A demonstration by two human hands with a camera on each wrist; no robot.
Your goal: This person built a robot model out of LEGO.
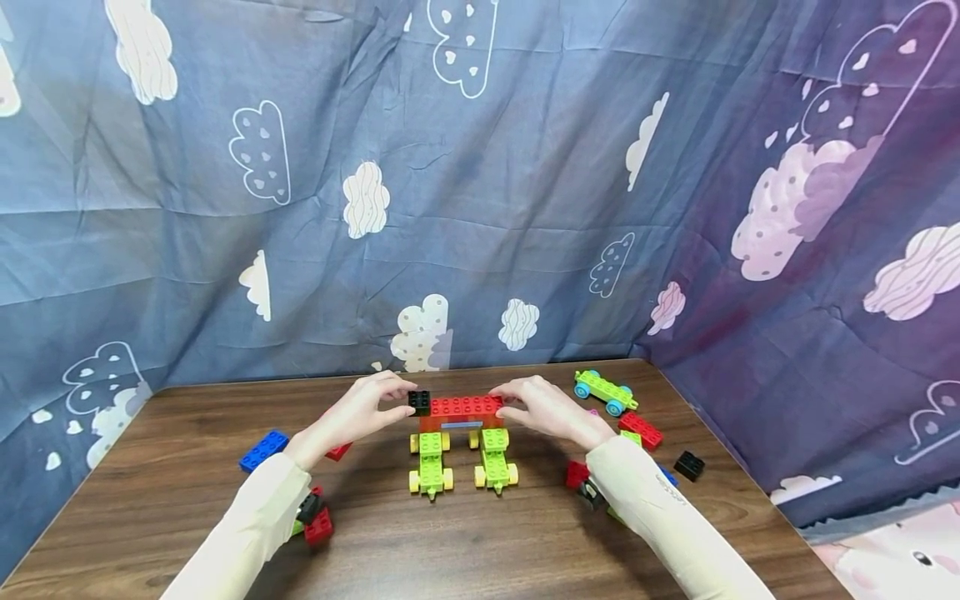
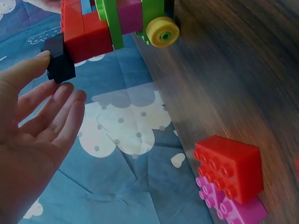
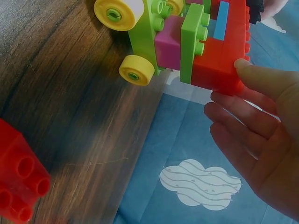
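Note:
A toy-brick structure stands mid-table: two green wheeled bases (image 1: 431,468) with yellow wheels carry a row of red bricks (image 1: 467,407). In the right wrist view a purple brick (image 3: 168,43) and a green brick (image 3: 192,44) sit between base and red bricks, beside a blue piece (image 3: 221,21). At the row's left end, a black brick (image 2: 60,58) touches the red; my left hand (image 1: 367,408) pinches it between thumb and fingers. My right hand (image 1: 538,404) holds the right-end red brick (image 3: 217,67), thumb on one face and fingertips against another.
Left lie a blue brick (image 1: 263,450) and a small pile with red bricks (image 1: 318,527). To the right are a green base with blue wheels (image 1: 603,390), a red brick (image 1: 641,430) and a black brick (image 1: 688,465). A cloud-patterned curtain (image 1: 480,208) hangs behind the table.

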